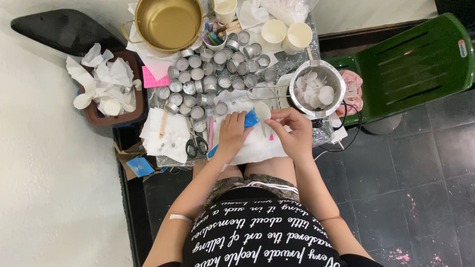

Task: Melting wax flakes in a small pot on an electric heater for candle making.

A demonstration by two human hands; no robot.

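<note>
I see the white wax disc (pixel 262 111) just beside the steel pot (pixel 317 89), pinched at its edge by my right hand (pixel 295 132); it looks light and brittle. Left hand (pixel 231 134) fingers clamp a blue tool (pixel 251 120).

This looks like a home craft corner set up for candle making. A small low table (pixel 297 64) at twelve o'clock is crowded with empty metal tealight cups (pixel 208 79), a steel pot of white wax discs (pixel 316 89), a brass pot (pixel 168 22) and scissors (pixel 196 144). A green plastic chair (pixel 410 64) stands at two o'clock on a dark tiled floor (pixel 410 198), with a bin of crumpled tissue (pixel 106 84) at ten o'clock.
</note>
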